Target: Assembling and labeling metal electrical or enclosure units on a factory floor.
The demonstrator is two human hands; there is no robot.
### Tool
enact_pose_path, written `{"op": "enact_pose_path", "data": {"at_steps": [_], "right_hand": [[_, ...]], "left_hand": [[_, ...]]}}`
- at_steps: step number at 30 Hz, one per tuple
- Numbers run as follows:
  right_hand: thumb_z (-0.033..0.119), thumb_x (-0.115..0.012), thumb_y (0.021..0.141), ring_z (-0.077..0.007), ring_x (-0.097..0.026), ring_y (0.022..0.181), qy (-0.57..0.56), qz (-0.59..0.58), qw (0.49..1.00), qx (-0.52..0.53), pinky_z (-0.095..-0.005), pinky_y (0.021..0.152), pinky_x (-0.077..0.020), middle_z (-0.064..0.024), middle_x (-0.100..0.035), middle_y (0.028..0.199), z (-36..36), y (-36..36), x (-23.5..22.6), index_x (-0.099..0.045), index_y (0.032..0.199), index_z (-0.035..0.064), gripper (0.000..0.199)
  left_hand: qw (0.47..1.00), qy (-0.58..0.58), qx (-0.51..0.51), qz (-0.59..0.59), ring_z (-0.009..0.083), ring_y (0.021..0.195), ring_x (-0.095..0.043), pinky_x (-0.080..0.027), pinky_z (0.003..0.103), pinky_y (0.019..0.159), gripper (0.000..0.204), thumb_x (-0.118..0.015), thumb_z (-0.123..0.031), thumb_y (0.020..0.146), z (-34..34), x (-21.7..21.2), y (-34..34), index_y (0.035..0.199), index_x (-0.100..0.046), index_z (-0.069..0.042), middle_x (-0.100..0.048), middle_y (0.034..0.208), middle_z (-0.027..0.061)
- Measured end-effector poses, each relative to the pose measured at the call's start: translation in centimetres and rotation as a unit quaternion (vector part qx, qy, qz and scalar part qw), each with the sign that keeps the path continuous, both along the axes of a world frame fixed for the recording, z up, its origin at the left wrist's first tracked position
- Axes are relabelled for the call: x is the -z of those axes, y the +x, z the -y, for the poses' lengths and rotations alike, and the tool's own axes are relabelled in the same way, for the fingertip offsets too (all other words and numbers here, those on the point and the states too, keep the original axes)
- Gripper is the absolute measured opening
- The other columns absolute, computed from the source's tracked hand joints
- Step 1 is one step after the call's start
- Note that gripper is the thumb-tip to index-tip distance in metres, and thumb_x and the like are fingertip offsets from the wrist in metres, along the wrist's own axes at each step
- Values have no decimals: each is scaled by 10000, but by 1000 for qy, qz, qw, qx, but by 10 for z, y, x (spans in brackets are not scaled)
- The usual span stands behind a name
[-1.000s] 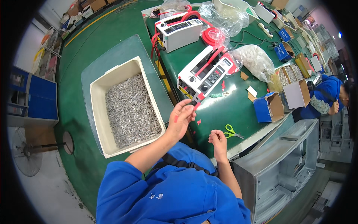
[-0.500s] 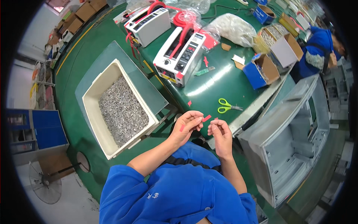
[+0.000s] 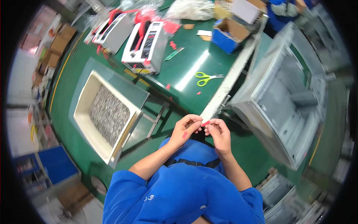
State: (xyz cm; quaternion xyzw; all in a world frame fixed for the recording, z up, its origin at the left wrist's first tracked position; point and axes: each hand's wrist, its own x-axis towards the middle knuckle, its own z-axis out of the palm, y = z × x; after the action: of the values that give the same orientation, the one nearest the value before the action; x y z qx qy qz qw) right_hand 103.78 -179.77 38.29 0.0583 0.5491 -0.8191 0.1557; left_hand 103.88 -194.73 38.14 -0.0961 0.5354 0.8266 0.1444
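A short strip of red tape [image 3: 206,123] spans the gap between my two hands, in front of my waist. My left hand [image 3: 186,128] pinches its one end with thumb and forefinger. At the other end, the closed fingertips of my right hand [image 3: 219,136] meet the strip. A second piece of red tape [image 3: 185,134] sticks to my left hand near the base of the thumb. Beyond my hands, green-handled scissors [image 3: 203,78] lie on the green table [image 3: 179,99] with their blades a little apart.
Two white tape dispensers [image 3: 143,50] with red tape stand on the table, near a green cutter [image 3: 173,54] and a blue box [image 3: 227,35]. At left is a cream bin [image 3: 82,115] of small metal parts. A large grey housing [image 3: 268,100] stands at right.
My view has swung toward the right, so the table and bin sit further left. My right fingertips have come up to the tape strip, which only my left hand held before.
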Motion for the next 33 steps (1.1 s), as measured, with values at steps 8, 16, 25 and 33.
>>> {"op": "enact_pose_path", "data": {"at_steps": [8, 16, 25, 33], "right_hand": [[31, -551, 787, -92, -521, 741, 21, -27, 982, 184, -212, 654, -436, -43, -539, 821, 10, 81, -6, -500, 911, 11, 136], [22, -565, 777, -96, -541, 715, 20, 36, 959, 280, -209, 624, -444, -50, -556, 785, -2, 163, -5, -513, 859, 4, 99], [18, -552, 787, -80, -527, 729, 70, -7, 948, 311, -197, 658, -434, -40, -550, 796, -93, 236, -8, -500, 869, -4, 100], [-20, -541, 772, -79, -509, 685, 105, -4, 920, 378, -197, 613, -425, -36, -537, 767, -216, 312, -8, -496, 845, 0, 89]], "left_hand": [[987, -3, 160, -22, 92, 698, -537, -437, 211, 607, 138, -524, -40, 810, -1, 5, 41, 945, -526, -10, -562, 817, 50], [964, 42, 261, -17, 74, 713, -524, -427, 195, 623, 198, -555, -35, 790, -22, 14, 102, 983, -518, -4, -559, 801, 26], [940, 6, 340, -39, 72, 745, -517, -425, 189, 657, 197, -578, -5, 764, -121, 4, 154, 955, -527, -13, -543, 802, 15], [912, -4, 409, -17, 55, 757, -507, -419, 203, 683, 174, -575, -66, 787, -251, -6, 218, 953, -541, -27, -542, 808, -2]]}}
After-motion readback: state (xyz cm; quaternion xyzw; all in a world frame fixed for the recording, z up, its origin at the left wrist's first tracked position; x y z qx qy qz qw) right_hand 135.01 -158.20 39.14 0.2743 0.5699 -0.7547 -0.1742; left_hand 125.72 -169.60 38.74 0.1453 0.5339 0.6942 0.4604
